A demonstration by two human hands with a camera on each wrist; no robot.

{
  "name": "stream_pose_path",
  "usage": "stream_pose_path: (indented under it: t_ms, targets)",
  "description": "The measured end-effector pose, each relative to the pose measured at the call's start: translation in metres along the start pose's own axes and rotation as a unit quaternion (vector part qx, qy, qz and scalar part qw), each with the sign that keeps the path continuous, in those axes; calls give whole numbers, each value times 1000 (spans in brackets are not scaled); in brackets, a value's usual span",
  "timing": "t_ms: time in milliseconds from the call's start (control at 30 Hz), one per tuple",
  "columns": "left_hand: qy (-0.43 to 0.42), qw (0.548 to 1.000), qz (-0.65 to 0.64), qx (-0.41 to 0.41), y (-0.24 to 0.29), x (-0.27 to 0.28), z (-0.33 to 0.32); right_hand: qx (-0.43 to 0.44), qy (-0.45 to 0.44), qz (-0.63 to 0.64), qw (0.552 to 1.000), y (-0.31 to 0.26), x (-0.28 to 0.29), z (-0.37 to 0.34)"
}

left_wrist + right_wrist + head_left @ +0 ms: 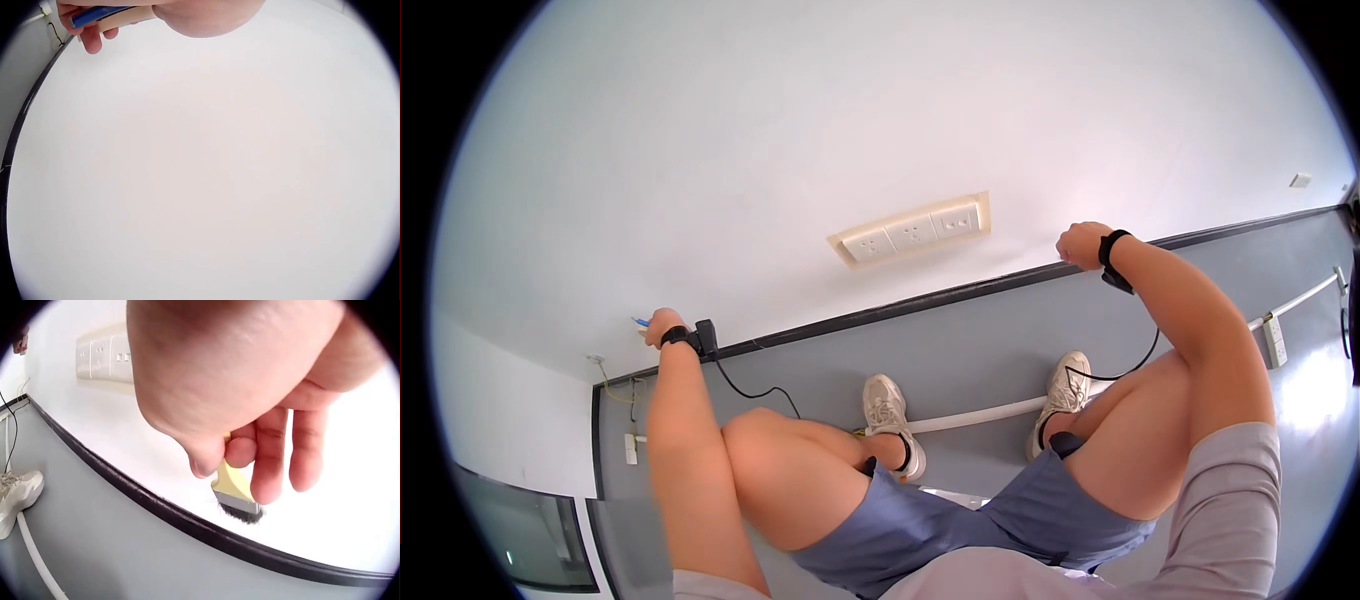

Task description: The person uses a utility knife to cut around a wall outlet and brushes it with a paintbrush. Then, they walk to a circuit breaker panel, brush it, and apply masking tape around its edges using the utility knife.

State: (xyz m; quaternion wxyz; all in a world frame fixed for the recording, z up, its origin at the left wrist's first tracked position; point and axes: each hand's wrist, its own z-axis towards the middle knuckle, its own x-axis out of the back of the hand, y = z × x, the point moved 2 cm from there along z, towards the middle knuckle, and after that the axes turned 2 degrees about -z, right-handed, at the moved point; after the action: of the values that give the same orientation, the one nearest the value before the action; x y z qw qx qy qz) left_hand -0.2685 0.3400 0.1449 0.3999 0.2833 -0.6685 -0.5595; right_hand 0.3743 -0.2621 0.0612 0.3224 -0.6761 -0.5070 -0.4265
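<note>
My right hand (1084,246) pinches a small paintbrush (232,487) between thumb and fingers, close over the dark baseboard (162,515). Its handle is yellow, with a metal band and short black bristles pointing down at the white wall's foot. Far to the left, my left hand (664,327) grips a slim blue tool (103,15) with a dark toothed strip along one edge. A flat beige piece (128,19) lies beside it in the same grip. Most of both held things is hidden by the fingers; I cannot tell what kind the blue tool is.
A row of wall sockets (915,233), edged with tape, sits between my hands. White cable trunking (980,415) crosses the grey floor under my shoes (885,402). A socket box (1274,342) lies at right. Loose wires (615,388) hang at the left corner. Black cables run from the wrist cameras.
</note>
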Motion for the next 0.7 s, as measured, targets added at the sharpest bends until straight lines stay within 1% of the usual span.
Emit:
stream_pose_path:
  t_ms: [67,133,167,233,300,333,367,400,433,467,500,533,567,633,667,700]
  targets:
    - [-14,1000,-2,2,6,-2,-4,-14,22,-6,1000,-9,20,-14]
    - [1,997,-55,50,18,13,-42,-11,24,-4,1000,-14,25,-16]
    - [-14,998,-43,53,24,20,-60,-5,19,0,1000,-17,24,-14]
    - [-19,998,-40,40,42,52,-101,5,9,-2,1000,-22,22,-14]
    - [-31,998,-48,26,50,69,-128,12,5,-8,1000,-27,28,-21]
    - [-37,997,-57,24,51,73,-136,-3,-9,-7,1000,-31,33,-26]
    - [-20,999,-49,12,53,77,-144,-17,-24,-5,1000,-35,36,-30]
    - [-4,999,-42,0,55,79,-146,-18,-22,-5,1000,-36,37,-31]
    - [-5,999,-43,-1,50,62,-128,-13,-13,-18,1000,-35,39,-31]
    - [7,993,-114,25,38,32,-94,-8,-5,-31,999,-36,39,-32]
    - [12,988,-149,38,37,30,-94,-9,-4,-30,999,-36,39,-33]
    - [17,982,-184,51,43,42,-111,-17,3,-19,1000,-35,40,-33]
    - [10,993,-110,33,50,55,-129,-25,14,-8,1000,-34,43,-35]
    - [-1,999,-37,12,52,58,-133,-24,23,-7,999,-32,42,-36]
    - [10,998,-66,17,46,44,-116,-21,30,-7,999,-30,41,-37]
    - [15,996,-80,19,47,46,-120,-24,31,-5,999,-28,40,-38]
